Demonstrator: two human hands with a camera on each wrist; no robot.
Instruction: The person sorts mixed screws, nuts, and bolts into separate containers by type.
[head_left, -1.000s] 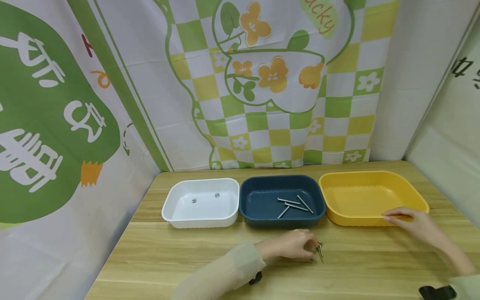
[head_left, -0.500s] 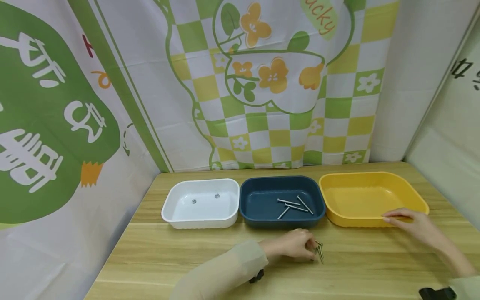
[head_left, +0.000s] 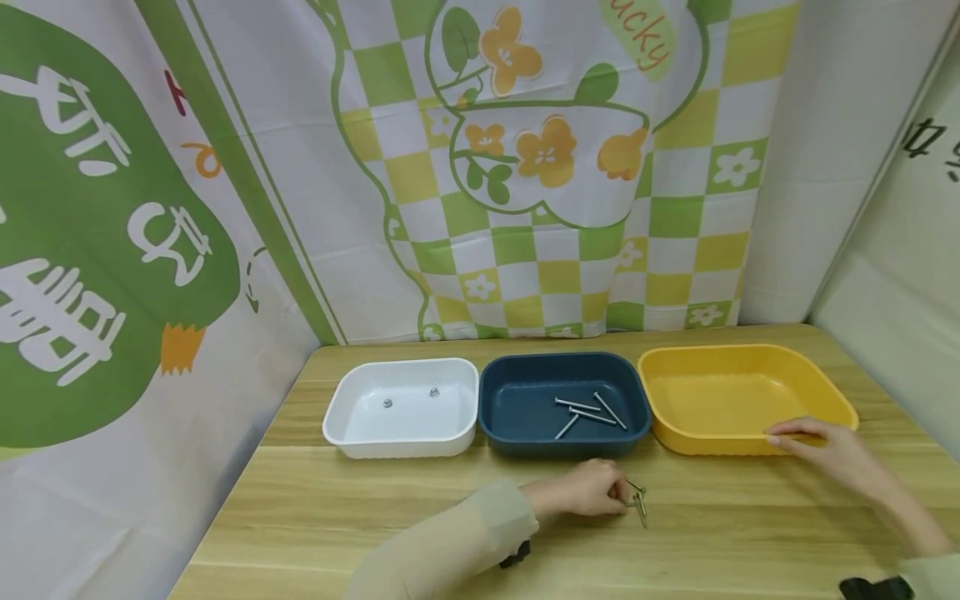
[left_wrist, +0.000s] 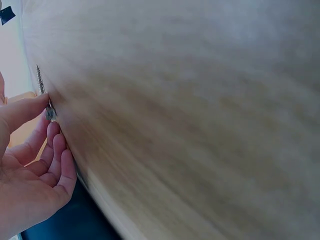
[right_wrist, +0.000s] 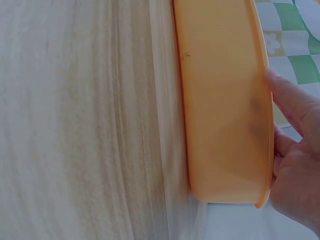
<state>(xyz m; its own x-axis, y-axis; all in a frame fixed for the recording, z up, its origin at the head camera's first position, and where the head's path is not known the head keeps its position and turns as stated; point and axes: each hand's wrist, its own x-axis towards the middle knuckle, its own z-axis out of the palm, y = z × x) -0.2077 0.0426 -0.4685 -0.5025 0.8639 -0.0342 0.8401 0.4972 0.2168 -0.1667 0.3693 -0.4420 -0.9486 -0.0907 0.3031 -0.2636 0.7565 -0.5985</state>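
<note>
My left hand (head_left: 588,487) is low over the table in front of the blue tray, fingers curled. Its thumb and fingertips pinch at a small cluster of brass-coloured screws (head_left: 641,507) on the wood. In the left wrist view, a threaded screw (left_wrist: 40,79) sticks out past the thumb, and a greyish metal bit (left_wrist: 50,114) shows between thumb and fingers. My right hand (head_left: 825,450) holds the near rim of the yellow tray (right_wrist: 225,115), thumb outside and the other fingers partly hidden behind the wall. Inside the yellow tray (head_left: 720,437) no items show.
A white tray (head_left: 405,447) with two small nuts (head_left: 433,392) stands at the left. Beside it, the dark blue tray (head_left: 562,446) holds several long silver screws (head_left: 592,413). All three trays line up near the wooden table's (head_left: 337,517) back edge, before a printed curtain (head_left: 540,275).
My left fingertips have drawn slightly left, and more of the brass-coloured screws now shows beside them. The right hand and the trays stay where they were.
</note>
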